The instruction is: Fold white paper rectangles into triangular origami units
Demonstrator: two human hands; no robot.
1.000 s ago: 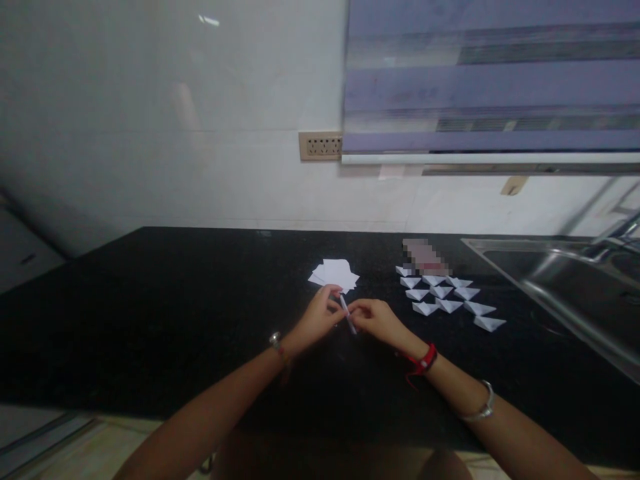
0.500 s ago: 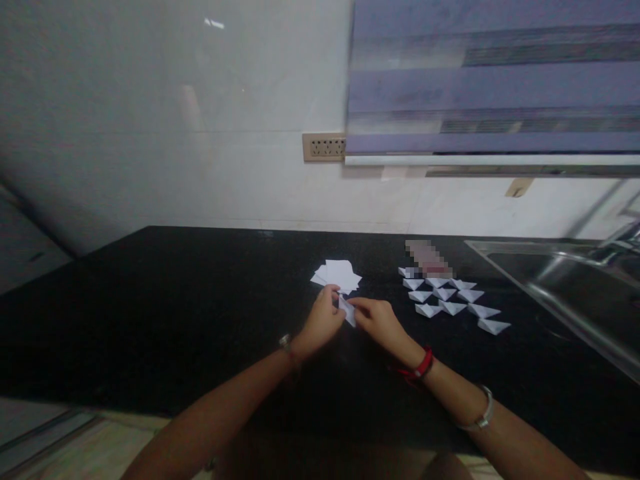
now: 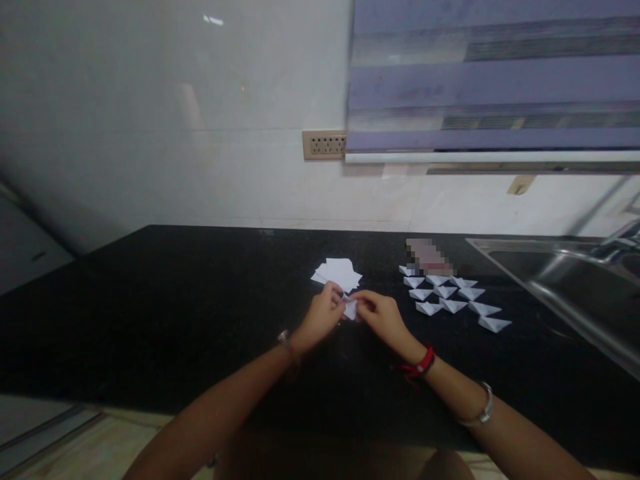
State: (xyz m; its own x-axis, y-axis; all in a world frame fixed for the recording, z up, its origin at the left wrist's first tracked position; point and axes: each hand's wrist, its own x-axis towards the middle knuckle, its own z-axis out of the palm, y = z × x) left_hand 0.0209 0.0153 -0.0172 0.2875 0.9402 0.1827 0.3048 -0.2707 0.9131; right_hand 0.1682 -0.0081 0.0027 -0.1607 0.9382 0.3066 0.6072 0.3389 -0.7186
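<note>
Between both hands is a small piece of folded white paper, held just above or on the black countertop. My left hand pinches its left side, fingers closed. On its right side my right hand grips it with thumb and fingertips, partly hiding the edge. Just beyond the hands lies a loose stack of white paper sheets. Several folded white paper pieces, pointed and boat-like, rest in rows to the right.
A blurred-out flat pinkish object lies behind the folded pieces. At the right a metal sink with a faucet is set into the black countertop. A wall socket and a purple striped blind are at the back.
The paper between my hands has turned and now looks more compact, with its top edges folded. My right hand has shifted slightly up. The stack and the folded pieces stay put.
</note>
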